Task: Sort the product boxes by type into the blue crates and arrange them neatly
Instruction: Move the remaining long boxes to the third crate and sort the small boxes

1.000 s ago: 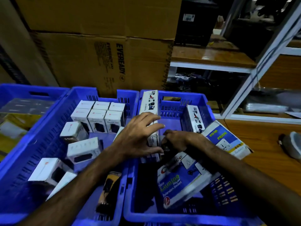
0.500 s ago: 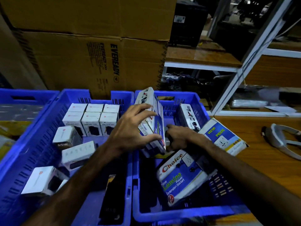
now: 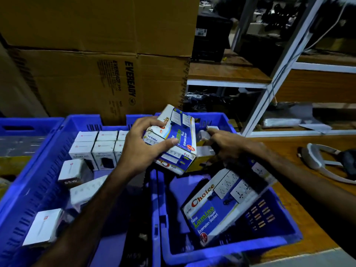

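The product boxes I am sorting sit in and above two blue crates. My left hand (image 3: 141,149) grips a stack of extension-socket boxes (image 3: 174,140), fingers over the far edge and thumb pressed across the blue face, holding it raised and tilted over the wall between the two crates. My right hand (image 3: 224,141) is just beside that stack, its fingers curled round a small box (image 3: 203,134) at the far end of the right crate (image 3: 227,251); much of that box is hidden, so I cannot tell what kind it is. Below my right forearm a larger Choice Lumino box (image 3: 215,211) leans tilted inside the right crate. Under and to the left of my left forearm, the left crate (image 3: 38,180) holds small white charger boxes (image 3: 98,147): a neat upright block at the far end and a few loose ones lying askew nearer me. Beyond both hands stand big Eveready cartons (image 3: 107,85). To the right of my right arm a white headset (image 3: 323,160) lies on the wooden bench (image 3: 300,224).
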`<state>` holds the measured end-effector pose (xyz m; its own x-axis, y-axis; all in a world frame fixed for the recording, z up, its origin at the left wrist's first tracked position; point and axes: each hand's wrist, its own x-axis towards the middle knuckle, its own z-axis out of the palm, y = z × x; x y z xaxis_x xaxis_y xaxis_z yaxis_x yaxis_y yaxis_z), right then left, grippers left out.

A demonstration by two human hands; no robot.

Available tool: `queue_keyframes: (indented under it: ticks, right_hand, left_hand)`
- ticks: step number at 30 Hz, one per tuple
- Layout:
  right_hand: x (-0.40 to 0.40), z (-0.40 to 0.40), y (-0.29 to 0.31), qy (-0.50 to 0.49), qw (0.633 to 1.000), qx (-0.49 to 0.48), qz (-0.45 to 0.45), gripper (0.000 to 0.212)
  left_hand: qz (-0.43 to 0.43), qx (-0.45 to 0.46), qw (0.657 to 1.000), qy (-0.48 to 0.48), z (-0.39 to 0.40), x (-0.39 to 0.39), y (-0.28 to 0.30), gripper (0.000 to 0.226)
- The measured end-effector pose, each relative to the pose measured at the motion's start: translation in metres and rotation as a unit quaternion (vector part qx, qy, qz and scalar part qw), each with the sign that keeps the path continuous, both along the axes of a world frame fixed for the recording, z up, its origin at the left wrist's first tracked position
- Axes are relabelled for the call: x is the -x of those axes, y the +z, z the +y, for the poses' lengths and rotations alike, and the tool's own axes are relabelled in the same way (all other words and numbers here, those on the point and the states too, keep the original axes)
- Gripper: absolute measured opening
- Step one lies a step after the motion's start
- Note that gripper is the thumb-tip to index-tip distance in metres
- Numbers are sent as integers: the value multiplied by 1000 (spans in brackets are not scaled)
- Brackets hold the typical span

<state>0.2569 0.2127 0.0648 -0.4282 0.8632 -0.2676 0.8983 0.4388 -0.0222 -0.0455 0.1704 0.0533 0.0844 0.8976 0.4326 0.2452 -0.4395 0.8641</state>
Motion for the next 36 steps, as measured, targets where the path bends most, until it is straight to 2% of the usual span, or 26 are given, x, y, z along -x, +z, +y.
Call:
queue_keyframes:
  ticks: [4, 10, 14, 16, 19, 20, 23, 25, 30, 34, 36]
  right_hand:
    - [-17, 10, 28, -32, 999, -25, 14, 54]
    - [-41, 8, 37, -130, 972, -99, 171, 49]
    - [-41, -3, 30, -194, 925, -128, 299, 51]
    - [-42, -6, 26, -220, 886, -145, 381, 55]
    - [-40, -11, 30, -257, 822, -156, 484, 29]
    - [-37, -13, 33, -263, 808, -157, 503, 30]
    - [-26, -18, 43, -257, 799, -126, 530, 43]
    - [-17, -24, 49, -234, 799, -88, 548, 43]
    - [10, -35, 60, -181, 794, -45, 579, 28]
    - [29, -41, 70, -124, 790, -29, 599, 23]
    - [40, -44, 72, -114, 779, -11, 616, 24]
  left_hand:
    - [-47, 14, 999, 12, -6, -5, -1, 55]
    - [-32, -13, 998, 51, -21, -16, -6, 54]
    - [20, -54, 997, 52, -29, -23, -16, 52]
    - [44, -64, 996, 41, -30, -26, -20, 51]
    - [133, -53, 990, -8, -30, -33, -29, 54]
    - [168, -40, 984, -32, -29, -34, -32, 55]
    - [271, -1, 957, -101, -30, -35, -43, 57]
    - [307, -24, 946, -104, -34, -37, -46, 55]
    - [299, -84, 948, -61, -55, -50, -45, 48]
    - [262, -75, 959, -77, -85, -68, -41, 36]
    - [231, -80, 968, -56, -93, -70, -39, 28]
